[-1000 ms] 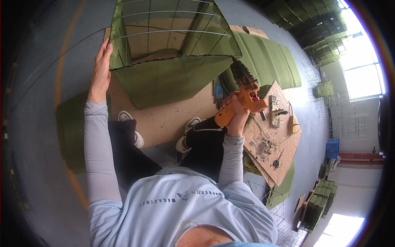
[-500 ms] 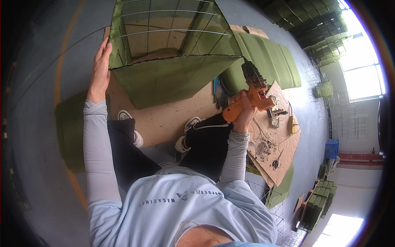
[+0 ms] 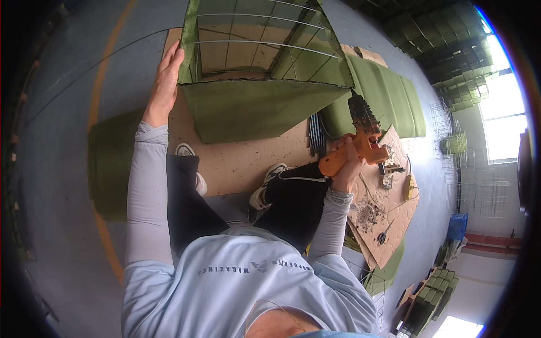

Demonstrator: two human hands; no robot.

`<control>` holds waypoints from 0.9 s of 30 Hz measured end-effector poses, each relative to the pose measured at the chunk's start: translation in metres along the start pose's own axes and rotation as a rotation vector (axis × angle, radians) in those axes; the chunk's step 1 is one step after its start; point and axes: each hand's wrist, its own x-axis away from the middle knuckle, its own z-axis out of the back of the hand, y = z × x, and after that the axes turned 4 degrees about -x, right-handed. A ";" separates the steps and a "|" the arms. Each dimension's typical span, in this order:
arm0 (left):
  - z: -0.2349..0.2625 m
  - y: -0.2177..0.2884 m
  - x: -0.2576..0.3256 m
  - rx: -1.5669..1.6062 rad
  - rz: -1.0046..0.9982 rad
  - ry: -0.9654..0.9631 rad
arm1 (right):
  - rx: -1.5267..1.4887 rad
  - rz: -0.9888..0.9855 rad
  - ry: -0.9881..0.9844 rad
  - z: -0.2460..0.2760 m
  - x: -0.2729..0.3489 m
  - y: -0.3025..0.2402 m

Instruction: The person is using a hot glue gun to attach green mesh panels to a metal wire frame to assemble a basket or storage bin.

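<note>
A large box-like wire frame covered in green fabric stands in front of me, with thin metal rods crossing its open top. My left hand lies along its left side, fingers stretched out and touching near the corner. In my right hand is an orange handheld power tool, gripped by its handle. The tool's black, jagged front points away from me, close to the box's right corner. Whether it touches the fabric I cannot tell.
Brown board lies under the box and my feet. At right, another board carries scissors, a yellow-handled tool and dark scraps. Padded green fabric lies behind it. Dark rods sit beside the box.
The whole view has shifted, so that the box, floor and both hands appear farther right. Against the box, my hands and the orange tool keep nearly the same places.
</note>
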 end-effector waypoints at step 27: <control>0.003 -0.010 -0.014 -0.011 0.057 -0.031 | -0.053 0.171 0.090 0.064 -0.091 -0.065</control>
